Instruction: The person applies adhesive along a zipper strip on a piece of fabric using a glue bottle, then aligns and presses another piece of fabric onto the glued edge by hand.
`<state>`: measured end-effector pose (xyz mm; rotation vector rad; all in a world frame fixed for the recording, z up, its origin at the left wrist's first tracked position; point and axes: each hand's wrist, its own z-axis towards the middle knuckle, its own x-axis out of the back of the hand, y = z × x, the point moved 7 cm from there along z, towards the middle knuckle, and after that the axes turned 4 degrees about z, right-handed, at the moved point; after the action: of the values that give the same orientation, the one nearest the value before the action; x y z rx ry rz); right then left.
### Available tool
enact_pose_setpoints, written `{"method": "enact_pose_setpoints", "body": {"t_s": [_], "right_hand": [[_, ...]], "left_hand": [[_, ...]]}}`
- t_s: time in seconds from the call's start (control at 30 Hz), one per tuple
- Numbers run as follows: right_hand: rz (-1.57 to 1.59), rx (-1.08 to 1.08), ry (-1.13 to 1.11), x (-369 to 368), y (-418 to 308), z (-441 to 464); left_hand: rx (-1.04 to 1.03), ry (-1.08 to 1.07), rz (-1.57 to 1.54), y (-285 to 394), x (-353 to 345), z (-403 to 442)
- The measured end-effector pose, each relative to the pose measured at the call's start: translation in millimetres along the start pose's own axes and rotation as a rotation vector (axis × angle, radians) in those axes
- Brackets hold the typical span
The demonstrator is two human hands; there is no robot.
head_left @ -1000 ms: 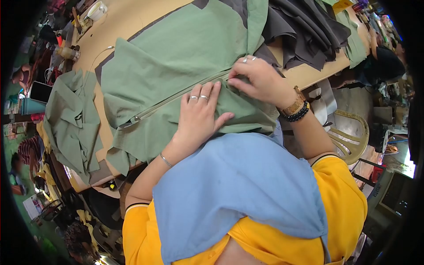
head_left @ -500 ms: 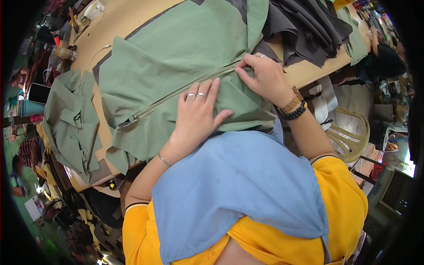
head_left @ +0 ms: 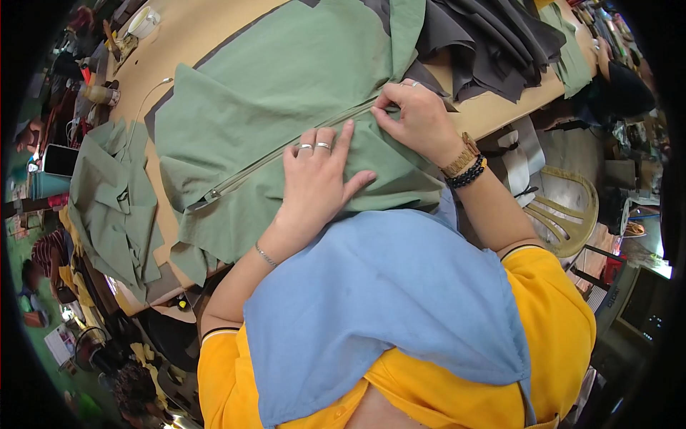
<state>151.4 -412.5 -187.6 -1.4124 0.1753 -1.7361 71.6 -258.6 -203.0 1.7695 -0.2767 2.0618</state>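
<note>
A green garment piece lies spread on the table, with a long zipper running diagonally across it. The zipper's metal slider sits at the lower left end. My left hand rests flat on the cloth just below the zipper, thumb spread and fingertips near the tape. At the zipper's upper right end, my right hand pinches the zipper tape and cloth edge between thumb and forefinger. The fingers partly hide what is pinched there.
Dark grey cloth pieces are heaped at the upper right of the table. More green cloth hangs over the left edge, near a thin cable. A white cup stands far left. A chair is to the right.
The table and garment appear slightly further left in view. My right hand has shifted a little left and up, still pinching. The left hand stays flat on the cloth.
</note>
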Motion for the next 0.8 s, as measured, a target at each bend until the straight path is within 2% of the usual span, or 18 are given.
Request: {"method": "enact_pose_setpoints", "body": {"t_s": [0.13, 0.23, 0.33, 0.4, 0.53, 0.67, 0.8], "right_hand": [[-0.015, 0.032, 0.015, -2, -2, 0], [-0.05, 0.092, 0.038, -7, -4, -2], [-0.144, 0.168, 0.065, -6, -7, -5], [-0.23, 0.208, 0.086, -5, -14, -6], [-0.097, 0.035, -0.014, 11, -5, -5], [0.075, -0.26, -0.18, 29, 21, -1], [0.106, -0.237, -0.191, 29, 33, 1]], "left_hand": [[-0.002, -0.02, -0.004, 0, 1, 1], [-0.037, 0.046, -0.021, 4, 5, 7], [-0.138, 0.088, -0.114, 17, 0, 17], [-0.12, 0.058, -0.127, 21, -7, 20], [-0.1, 0.009, -0.104, 19, -9, 19], [-0.102, 0.043, -0.078, 19, -9, 19], [-0.094, 0.031, -0.074, 19, -8, 21]]}}
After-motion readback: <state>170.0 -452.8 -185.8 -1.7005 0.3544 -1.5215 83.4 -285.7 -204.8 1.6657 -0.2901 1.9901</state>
